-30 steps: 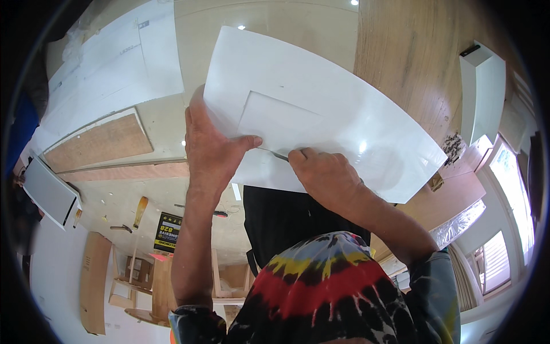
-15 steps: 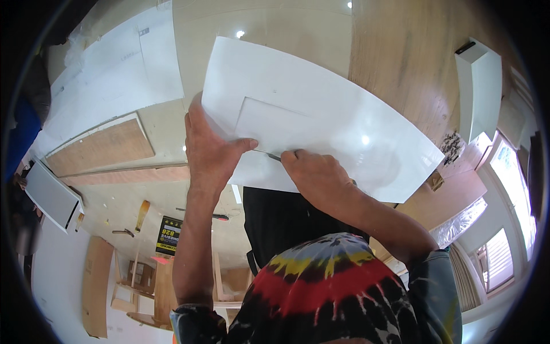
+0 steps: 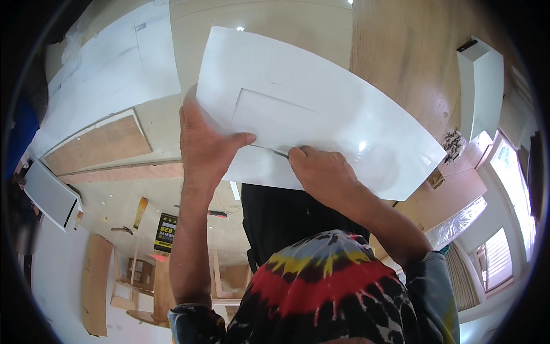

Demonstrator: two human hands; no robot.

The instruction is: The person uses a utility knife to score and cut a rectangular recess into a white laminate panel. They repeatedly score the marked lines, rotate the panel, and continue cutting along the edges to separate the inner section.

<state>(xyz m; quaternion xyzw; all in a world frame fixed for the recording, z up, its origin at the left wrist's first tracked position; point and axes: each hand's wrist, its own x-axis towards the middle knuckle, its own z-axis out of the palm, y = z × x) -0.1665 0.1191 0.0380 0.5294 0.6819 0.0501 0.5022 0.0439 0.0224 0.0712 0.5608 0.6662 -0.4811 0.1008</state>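
Note:
A glossy white panel (image 3: 344, 103) lies across my lap, tilted, with a thin rectangular outline marked or cut into its face. My left hand (image 3: 207, 137) grips the panel's left edge, its thumb flat on top beside the outline's lower left corner. My right hand (image 3: 323, 169) is closed around a slim tool whose thin dark blade (image 3: 280, 153) pokes out toward the left thumb. The blade's tip meets the lower line of the outline. The tool's handle is hidden inside my fist, so its exact kind does not show.
On the floor at left lie a wooden board (image 3: 100, 144), a large white sheet (image 3: 114, 74), a hammer (image 3: 123, 230), a yellow-handled brush (image 3: 140, 212), a black and yellow can (image 3: 166, 232) and a red-and-black handled tool (image 3: 217, 214). A white box-shaped piece (image 3: 481, 89) stands at right.
My right hand has slid slightly right along the lower line with the blade. The panel and my left hand have shifted a little up and left.

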